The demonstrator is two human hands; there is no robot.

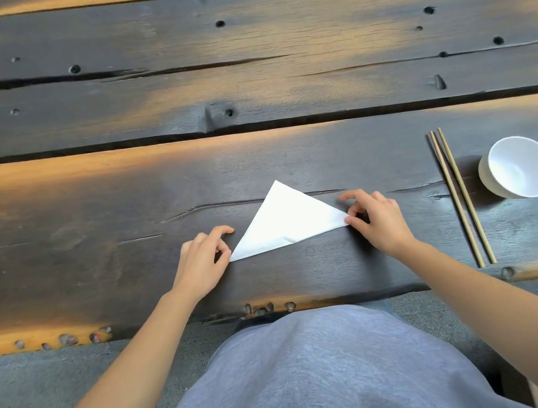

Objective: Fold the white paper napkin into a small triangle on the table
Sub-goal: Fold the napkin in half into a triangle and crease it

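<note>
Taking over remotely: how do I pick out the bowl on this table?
Start at the dark wooden table and go to its right end. Past the pair of chopsticks lying there sits the bowl: white, round and empty, unlike the flat white napkin between the hands.

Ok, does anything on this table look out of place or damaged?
Only the wooden table itself: long cracks and small holes. The napkin lies flat as a triangle, chopsticks lie side by side, bowl tilted, empty.

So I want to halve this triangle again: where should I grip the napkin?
Probably pinch the right tip of the napkin, coming from the right with the right hand. It lies flat, and its long edge ends in thin points, the left one by the left hand.
</note>
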